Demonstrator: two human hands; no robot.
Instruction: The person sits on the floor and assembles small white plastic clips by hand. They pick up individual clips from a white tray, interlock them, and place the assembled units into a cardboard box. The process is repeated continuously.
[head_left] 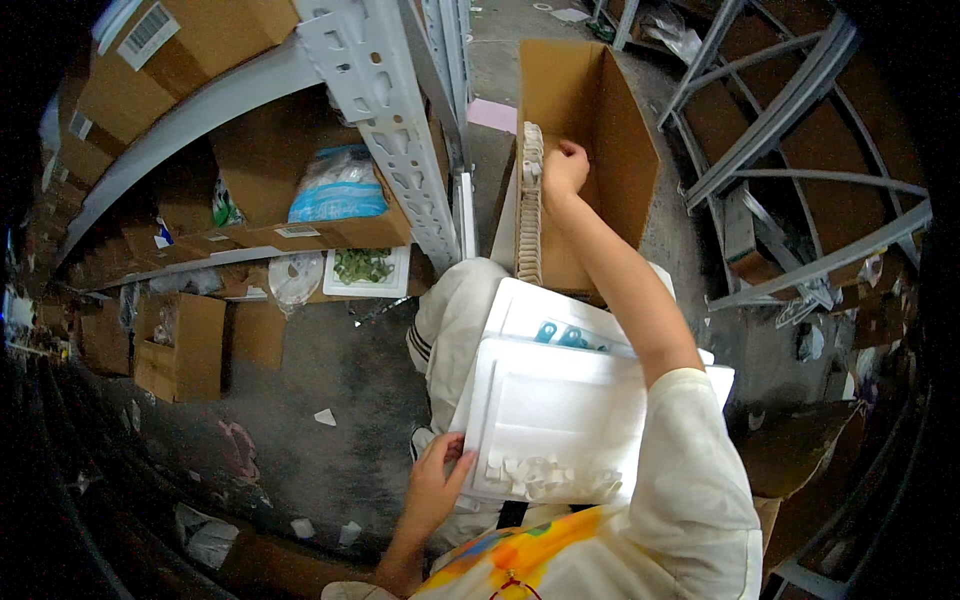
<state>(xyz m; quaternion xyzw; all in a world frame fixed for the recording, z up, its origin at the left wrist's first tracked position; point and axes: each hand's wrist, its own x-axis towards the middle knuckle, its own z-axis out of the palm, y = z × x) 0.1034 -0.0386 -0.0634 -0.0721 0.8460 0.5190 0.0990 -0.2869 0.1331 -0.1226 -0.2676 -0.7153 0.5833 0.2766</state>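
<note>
A stack of white foam trays rests on my lap. The top tray [565, 400] has small white pieces [555, 477] gathered along its near side. My left hand [440, 478] grips the left edge of the stack near its front corner. Under the top tray, blue clip-like pieces [570, 337] show in a lower tray [520, 300]. Inside a tall open cardboard box [625, 130], my right hand [567, 172] has its fingers curled; what they hold, if anything, is hidden. A row of small white pieces [530, 215] lines the box's left edge, right beside that hand.
A metal shelf post [385, 130] rises to the left of the box. Another metal rack [790, 130] stands at right. On the left, a shelf bears a blue-and-white bag [340, 185]; lower down are a tray of green pieces [365, 268] and a small cardboard box [185, 345].
</note>
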